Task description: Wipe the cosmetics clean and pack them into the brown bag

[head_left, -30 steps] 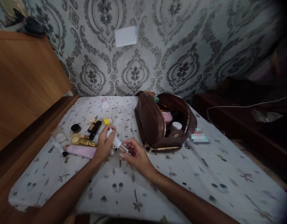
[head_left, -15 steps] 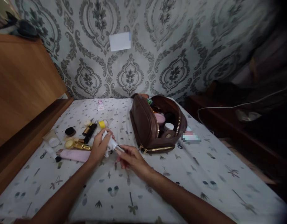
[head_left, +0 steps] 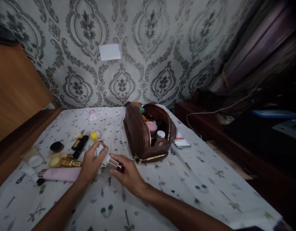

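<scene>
Between my hands is a slim cosmetic bottle (head_left: 113,164) with a shiny metallic band and a dark end. My left hand (head_left: 93,160) is closed around its other end, with a crumpled white wipe (head_left: 99,150) in the fingers that partly hides the bottle. My right hand (head_left: 130,175) grips the dark end between thumb and fingers. Left of my left hand lie a pink tube (head_left: 62,174), a gold-capped bottle (head_left: 70,162) and a black tube (head_left: 81,147). An open brown makeup bag (head_left: 135,138) stands beyond my right hand, with a white-lidded jar (head_left: 161,134) and a pink round item (head_left: 151,127) inside.
A patterned white sheet (head_left: 148,215) covers the surface. At the left are a round black jar (head_left: 56,146) and a white-capped tube (head_left: 34,158). Further back lie a yellow-and-white item (head_left: 95,135) and a small pink-and-white tube (head_left: 92,114). A wooden panel (head_left: 15,83) borders the left side.
The view has swung right, so the scene sits further left. My right hand has turned and shifted along the bottle; its metallic band and dark end now show more.
</scene>
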Motion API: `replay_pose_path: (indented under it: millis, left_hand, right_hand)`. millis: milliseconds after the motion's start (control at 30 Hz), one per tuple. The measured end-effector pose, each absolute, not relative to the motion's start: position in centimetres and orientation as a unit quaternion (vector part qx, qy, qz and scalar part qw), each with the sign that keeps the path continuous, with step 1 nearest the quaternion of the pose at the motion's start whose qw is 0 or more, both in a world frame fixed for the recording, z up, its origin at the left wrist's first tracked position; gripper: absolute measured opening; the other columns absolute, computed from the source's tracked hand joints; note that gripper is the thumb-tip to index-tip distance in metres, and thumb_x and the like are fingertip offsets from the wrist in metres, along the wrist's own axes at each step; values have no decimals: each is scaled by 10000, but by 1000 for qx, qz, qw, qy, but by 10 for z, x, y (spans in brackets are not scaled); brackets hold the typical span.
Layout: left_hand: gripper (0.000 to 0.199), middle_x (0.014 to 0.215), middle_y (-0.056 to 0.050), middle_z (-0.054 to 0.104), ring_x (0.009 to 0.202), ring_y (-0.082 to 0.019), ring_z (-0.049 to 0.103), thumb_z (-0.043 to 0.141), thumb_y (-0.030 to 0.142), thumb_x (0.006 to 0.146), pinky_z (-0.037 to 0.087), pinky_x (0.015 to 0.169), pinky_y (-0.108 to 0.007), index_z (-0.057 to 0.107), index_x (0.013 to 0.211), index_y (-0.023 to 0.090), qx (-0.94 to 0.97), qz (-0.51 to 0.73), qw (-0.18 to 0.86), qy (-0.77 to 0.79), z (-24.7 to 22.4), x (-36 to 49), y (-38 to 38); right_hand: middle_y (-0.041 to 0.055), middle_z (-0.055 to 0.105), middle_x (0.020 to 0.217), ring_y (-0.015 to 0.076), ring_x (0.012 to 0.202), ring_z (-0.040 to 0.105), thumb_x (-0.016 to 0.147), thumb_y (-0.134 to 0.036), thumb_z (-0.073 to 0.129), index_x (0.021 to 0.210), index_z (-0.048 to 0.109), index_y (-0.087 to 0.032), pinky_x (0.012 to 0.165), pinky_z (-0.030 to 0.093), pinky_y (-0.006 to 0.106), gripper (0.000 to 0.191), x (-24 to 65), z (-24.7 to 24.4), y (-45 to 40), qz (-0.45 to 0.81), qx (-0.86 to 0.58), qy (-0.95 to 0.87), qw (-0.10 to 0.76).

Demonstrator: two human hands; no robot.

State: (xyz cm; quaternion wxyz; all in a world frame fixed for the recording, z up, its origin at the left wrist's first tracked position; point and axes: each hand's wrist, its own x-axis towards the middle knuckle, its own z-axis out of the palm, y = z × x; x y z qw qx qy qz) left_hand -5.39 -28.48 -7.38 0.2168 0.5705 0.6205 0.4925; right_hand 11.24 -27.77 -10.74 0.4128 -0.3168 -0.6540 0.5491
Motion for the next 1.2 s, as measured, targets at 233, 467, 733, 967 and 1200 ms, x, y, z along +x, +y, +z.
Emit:
replay_pose_path:
  millis: [233,467,733,967,1200]
  left_hand:
    - [176,720,32,589,596,-130,522,526,389,889,421,552,-224,561,896,217,492,594,265,579,-75,-57,-283]
    - [221,709,22,605,570,-127,554,558,420,873,443,536,-222,552,930,207,446,622,337,548,-81,-61,-279]
    - [225,778,12,621,697,-149,584,637,409,803,456,649,-240,585,864,199,519,532,309,594,-73,-60,-282]
    - [324,907,4,650,809,-187,587,696,406,725,462,731,-281,592,972,224,582,466,218,629,-72,-58,-285]
    - [196,712,27,558,606,-124,494,566,400,853,403,569,-227,571,857,203,519,556,251,599,-70,-58,-284]
  right_hand:
    - [-42,619,644,67,418,468,700,-613,742,1194,554,-162,390,271,185,695,110,-99,-277,795,-306,-433,294]
    - [-8,643,684,67,471,520,696,-593,761,1022,682,-132,415,299,189,571,111,-94,-275,765,-291,-472,326]
    - [33,697,905,149,734,614,743,-406,776,1165,688,-188,644,488,259,483,112,-110,-273,639,-287,-590,401]
    - [38,641,884,172,786,576,810,-228,700,1156,697,-205,710,463,285,347,119,-103,-276,443,-294,-730,430]
    - [-17,604,856,128,692,590,721,-277,758,1242,556,-217,615,467,251,561,108,-109,-278,621,-324,-595,394]
